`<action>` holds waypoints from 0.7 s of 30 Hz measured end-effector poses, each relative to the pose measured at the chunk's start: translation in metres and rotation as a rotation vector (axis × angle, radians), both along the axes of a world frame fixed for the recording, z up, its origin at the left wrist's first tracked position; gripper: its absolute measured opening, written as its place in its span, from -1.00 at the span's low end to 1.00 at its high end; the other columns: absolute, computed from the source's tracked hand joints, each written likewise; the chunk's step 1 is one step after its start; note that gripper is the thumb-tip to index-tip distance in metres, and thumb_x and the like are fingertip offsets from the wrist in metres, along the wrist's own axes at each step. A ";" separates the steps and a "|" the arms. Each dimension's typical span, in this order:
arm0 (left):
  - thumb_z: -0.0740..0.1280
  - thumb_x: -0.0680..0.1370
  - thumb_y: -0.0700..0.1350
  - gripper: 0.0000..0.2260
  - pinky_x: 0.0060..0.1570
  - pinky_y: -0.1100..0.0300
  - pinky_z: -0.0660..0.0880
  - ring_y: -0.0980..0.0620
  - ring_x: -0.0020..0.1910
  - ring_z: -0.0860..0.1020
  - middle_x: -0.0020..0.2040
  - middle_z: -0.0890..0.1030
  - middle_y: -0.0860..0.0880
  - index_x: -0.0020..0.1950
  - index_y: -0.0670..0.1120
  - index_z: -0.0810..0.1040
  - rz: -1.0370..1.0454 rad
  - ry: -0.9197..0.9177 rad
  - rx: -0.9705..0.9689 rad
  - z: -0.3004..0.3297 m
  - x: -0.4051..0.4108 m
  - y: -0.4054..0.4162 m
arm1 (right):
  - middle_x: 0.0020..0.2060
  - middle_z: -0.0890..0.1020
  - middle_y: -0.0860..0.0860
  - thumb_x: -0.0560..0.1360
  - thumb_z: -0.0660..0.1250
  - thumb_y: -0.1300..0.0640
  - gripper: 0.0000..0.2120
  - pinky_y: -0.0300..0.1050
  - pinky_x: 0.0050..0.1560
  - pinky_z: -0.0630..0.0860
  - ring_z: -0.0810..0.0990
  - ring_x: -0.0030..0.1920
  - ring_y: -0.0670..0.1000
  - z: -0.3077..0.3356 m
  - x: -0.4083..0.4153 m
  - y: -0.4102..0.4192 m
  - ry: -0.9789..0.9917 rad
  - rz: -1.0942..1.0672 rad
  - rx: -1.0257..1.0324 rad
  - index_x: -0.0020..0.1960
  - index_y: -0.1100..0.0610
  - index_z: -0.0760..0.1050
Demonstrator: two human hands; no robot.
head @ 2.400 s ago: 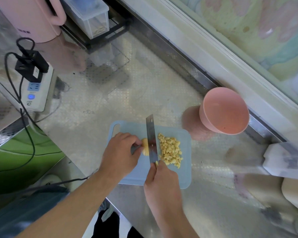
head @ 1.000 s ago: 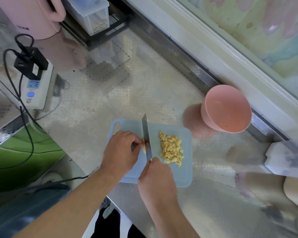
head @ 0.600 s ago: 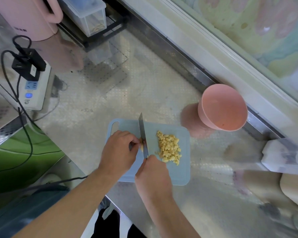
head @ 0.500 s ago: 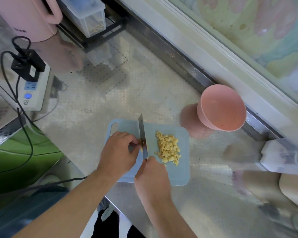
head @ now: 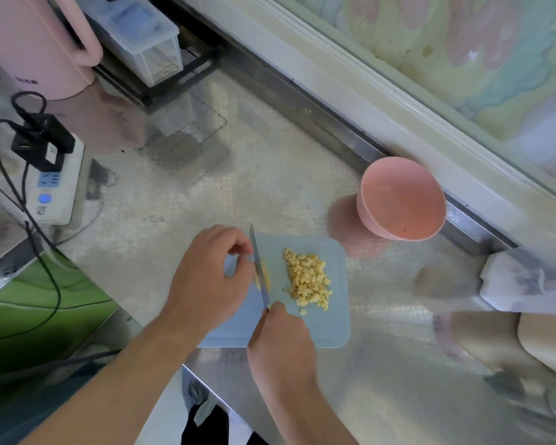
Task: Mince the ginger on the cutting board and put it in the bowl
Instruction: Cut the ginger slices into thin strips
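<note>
Mincing was nearly finished: my right hand (head: pixel 281 343) gripped the knife (head: pixel 259 273), my left hand (head: pixel 211 281) pinched the last ginger stub (head: pixel 265 275) on the cutting board (head: pixel 337 326) (diced pile (head: pixel 307 281) beside). Next, I judged, final cuts, then transfer into the bowl (head: pixel 402 200).

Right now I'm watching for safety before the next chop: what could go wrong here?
1. The left hand has its fingertips right against the steel knife blade, with only a thin yellow ginger sliver left; a slip could nick a finger.
2. The pile of diced yellow ginger lies near the right edge of the light blue plastic cutting board; pieces could scatter onto the counter.
3. The pink bowl is off the board, so carrying pieces over may spill some.
</note>
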State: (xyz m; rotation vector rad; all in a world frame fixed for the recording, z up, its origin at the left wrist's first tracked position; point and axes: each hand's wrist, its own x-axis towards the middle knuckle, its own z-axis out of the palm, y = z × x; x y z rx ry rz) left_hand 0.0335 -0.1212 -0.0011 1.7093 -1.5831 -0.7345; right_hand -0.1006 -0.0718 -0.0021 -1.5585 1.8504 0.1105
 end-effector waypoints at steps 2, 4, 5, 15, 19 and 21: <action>0.20 0.51 -0.08 -0.86 0.07 0.25 0.38 0.10 -0.05 0.47 -0.18 0.53 0.14 -0.17 0.01 0.54 -0.273 -0.125 -0.039 0.020 -0.009 -0.013 | -0.16 0.60 0.06 0.58 0.09 0.19 -0.91 -0.07 -0.24 0.39 0.54 -0.19 0.14 -0.001 0.002 -0.001 0.003 -0.013 0.007 -0.09 0.07 0.30; 0.09 0.54 0.02 -0.73 0.16 0.14 0.38 0.07 -0.12 0.44 -0.27 0.49 0.11 -0.26 0.02 0.51 -0.568 -0.403 0.050 0.028 -0.023 -0.029 | -0.16 0.61 0.07 0.52 0.11 0.23 -0.91 -0.08 -0.24 0.37 0.50 -0.20 0.15 0.000 0.003 -0.003 0.018 -0.003 0.015 -0.10 0.07 0.32; 0.04 0.55 0.04 -0.66 0.20 0.10 0.38 0.06 -0.16 0.43 -0.31 0.48 0.09 -0.30 0.00 0.50 -0.664 -0.546 0.129 0.028 -0.030 -0.034 | -0.12 0.64 0.08 0.51 0.12 0.24 -0.89 -0.08 -0.24 0.36 0.50 -0.20 0.14 0.002 0.003 -0.004 0.031 0.025 0.024 -0.12 0.06 0.34; -0.02 0.71 -0.08 -0.58 0.29 -0.03 0.39 0.02 -0.37 0.32 -0.38 0.41 -0.01 -0.32 -0.07 0.34 -0.870 -0.893 0.368 0.034 -0.057 -0.047 | -0.23 0.53 0.01 0.53 0.16 0.22 -0.80 -0.10 -0.24 0.38 0.51 -0.21 0.09 0.006 -0.001 -0.003 -0.010 0.024 0.035 -0.23 0.00 0.32; 0.01 0.69 0.15 -0.47 0.23 0.02 0.43 0.03 -0.34 0.42 -0.41 0.50 -0.02 -0.35 -0.09 0.46 -0.718 -0.621 0.319 0.036 -0.048 -0.052 | -0.24 0.55 0.00 0.54 0.12 0.19 -0.88 -0.09 -0.28 0.37 0.48 -0.24 0.08 0.015 -0.002 -0.005 -0.041 -0.008 -0.023 -0.07 0.04 0.41; 0.13 0.65 0.17 -0.57 0.06 0.05 0.48 0.03 -0.20 0.53 -0.27 0.58 0.02 -0.23 -0.05 0.57 -0.453 -0.218 0.129 0.044 -0.038 -0.051 | -0.28 0.50 -0.02 0.59 0.10 0.13 -0.87 -0.07 -0.37 0.31 0.48 -0.26 0.08 0.021 -0.002 -0.007 -0.070 -0.054 -0.041 -0.12 0.06 0.37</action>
